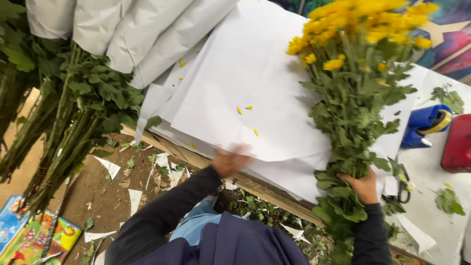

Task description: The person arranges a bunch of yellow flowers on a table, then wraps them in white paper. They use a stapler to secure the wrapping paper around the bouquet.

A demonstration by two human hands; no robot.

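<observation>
My right hand (364,186) grips the stems of a big bunch of yellow flowers (360,73) with green leaves. The bunch lies over the right side of a stack of white paper sheets (245,83) on the table. My left hand (230,161) is blurred with motion at the near edge of the top sheet and touches it. Whether its fingers pinch the paper cannot be made out. A few yellow petals (248,108) lie loose on the paper. Both my arms are in dark sleeves.
Several flower bunches wrapped in white paper (122,34) hang at upper left, green stems (64,132) pointing down. A blue tape dispenser (424,125), a red object (457,145) and scissors (401,189) sit at right. Paper scraps and leaves litter the ground (113,191).
</observation>
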